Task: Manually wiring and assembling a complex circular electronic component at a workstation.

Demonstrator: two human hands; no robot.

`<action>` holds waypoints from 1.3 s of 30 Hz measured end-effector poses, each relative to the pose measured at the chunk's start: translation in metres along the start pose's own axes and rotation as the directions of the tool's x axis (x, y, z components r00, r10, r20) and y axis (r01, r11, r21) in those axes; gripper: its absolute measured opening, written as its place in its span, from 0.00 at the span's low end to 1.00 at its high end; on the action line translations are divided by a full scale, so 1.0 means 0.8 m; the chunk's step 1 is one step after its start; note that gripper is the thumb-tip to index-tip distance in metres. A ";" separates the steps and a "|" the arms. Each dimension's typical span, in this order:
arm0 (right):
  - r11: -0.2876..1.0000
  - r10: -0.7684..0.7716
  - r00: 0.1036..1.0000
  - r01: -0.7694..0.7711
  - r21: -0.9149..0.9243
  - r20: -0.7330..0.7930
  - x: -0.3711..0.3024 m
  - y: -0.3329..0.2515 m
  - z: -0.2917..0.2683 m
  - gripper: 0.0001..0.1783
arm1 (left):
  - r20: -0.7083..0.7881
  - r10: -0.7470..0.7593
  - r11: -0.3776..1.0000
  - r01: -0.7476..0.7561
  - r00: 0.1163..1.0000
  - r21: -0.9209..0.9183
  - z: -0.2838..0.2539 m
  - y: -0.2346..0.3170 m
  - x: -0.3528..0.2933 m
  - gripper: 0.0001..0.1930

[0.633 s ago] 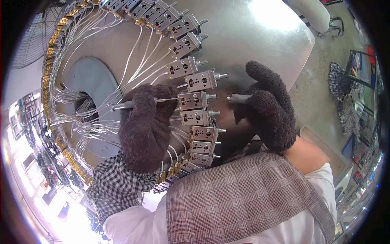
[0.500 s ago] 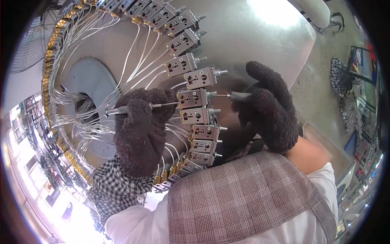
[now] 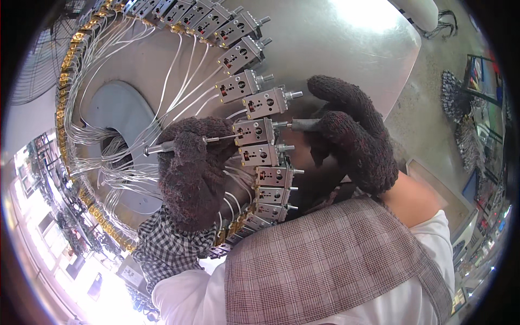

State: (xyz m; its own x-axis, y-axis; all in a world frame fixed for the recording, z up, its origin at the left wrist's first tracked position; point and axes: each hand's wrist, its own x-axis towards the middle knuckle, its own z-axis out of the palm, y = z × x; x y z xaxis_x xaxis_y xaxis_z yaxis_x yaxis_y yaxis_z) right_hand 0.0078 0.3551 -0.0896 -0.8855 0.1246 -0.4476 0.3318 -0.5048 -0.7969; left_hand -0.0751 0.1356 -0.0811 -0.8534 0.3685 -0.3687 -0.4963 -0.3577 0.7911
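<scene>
A ring of small silver metal boxes (image 3: 261,155), each with a shaft on its outer side, is mounted round a metal table. My left hand (image 3: 192,179), in a dark knitted glove, pinches a slim screwdriver (image 3: 161,148). Its thin blade reaches the inner side of one box (image 3: 253,131). Across from it, my gloved right hand (image 3: 357,141) grips a grey-handled driver (image 3: 305,125), its front end at the same box's shaft. The upper finger of that hand is stretched out over the tool. The driver's tip is hidden.
White wires (image 3: 179,89) run from the ring to a grey round hub (image 3: 122,103) with a central hole. Brass-coloured fittings (image 3: 66,81) line the ring's far left. A wire fan guard (image 3: 38,73) stands at upper left, and a rack (image 3: 483,81) at right.
My right hand has moved left with the driver, covering the thin shaft that showed before. My left hand and screwdriver have shifted only slightly.
</scene>
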 end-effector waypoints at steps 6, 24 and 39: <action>0.988 -0.147 0.989 0.147 0.037 -0.005 0.006 0.019 0.001 0.24 | 0.007 -0.017 1.000 0.017 1.000 0.008 -0.003 -0.002 0.001 0.18; 0.998 0.050 0.997 -0.048 0.030 -0.066 0.003 0.005 0.007 0.20 | 0.049 -0.005 1.000 0.006 0.999 -0.021 -0.003 -0.003 0.006 0.17; 0.996 -0.077 0.997 0.075 0.044 0.023 0.004 0.014 0.003 0.22 | 0.041 -0.030 0.999 0.031 0.999 -0.021 -0.004 -0.004 0.007 0.17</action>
State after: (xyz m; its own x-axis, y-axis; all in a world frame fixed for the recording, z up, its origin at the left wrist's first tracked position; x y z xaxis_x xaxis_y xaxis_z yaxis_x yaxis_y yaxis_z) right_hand 0.0079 0.3474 -0.0990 -0.9154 0.1435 -0.3760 0.2493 -0.5312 -0.8097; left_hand -0.0788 0.1360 -0.0875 -0.8310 0.4139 -0.3717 -0.5253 -0.3638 0.7693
